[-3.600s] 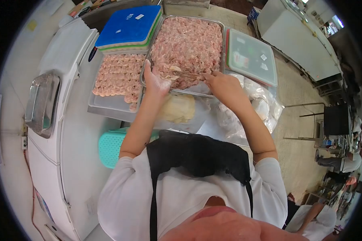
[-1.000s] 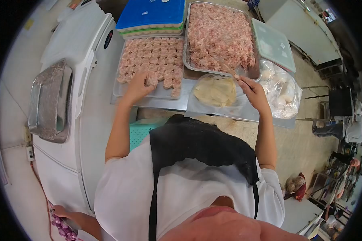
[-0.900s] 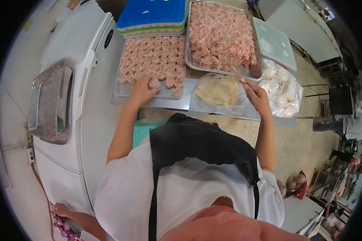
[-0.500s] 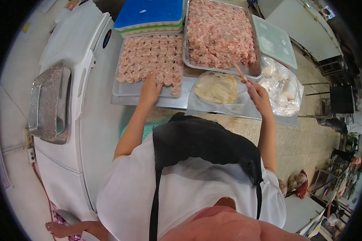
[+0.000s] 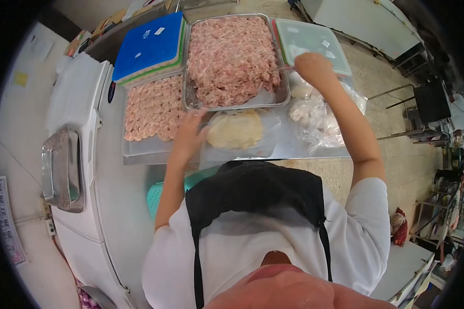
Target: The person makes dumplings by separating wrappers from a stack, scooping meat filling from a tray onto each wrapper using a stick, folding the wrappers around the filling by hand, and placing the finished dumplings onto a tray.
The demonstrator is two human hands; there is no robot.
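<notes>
Raw ground meat (image 5: 232,56) fills most of a metal tray (image 5: 191,96). My right hand (image 5: 313,68) is closed round a thin utensil (image 5: 286,68) at that tray's right edge; only part of the utensil shows. My left hand (image 5: 192,131), fingers apart and holding nothing, is over the gap between the filled dumplings (image 5: 153,109) and the stack of pale wrappers (image 5: 235,130). The dumplings stand in rows on a translucent tray (image 5: 144,149). The wrappers lie on a plastic sheet (image 5: 270,139) near the table's front edge.
Behind the dumplings are stacked containers with a blue lid (image 5: 152,44). A clear-lidded container (image 5: 312,44) and a plastic bag of white pieces (image 5: 319,121) are at right. A turquoise basket (image 5: 154,200) is below the table. A metal pan (image 5: 63,170) is at left.
My left hand has come away from the dumplings and moved right toward the wrappers. My right hand has moved up and outward with the utensil. The view has shifted.
</notes>
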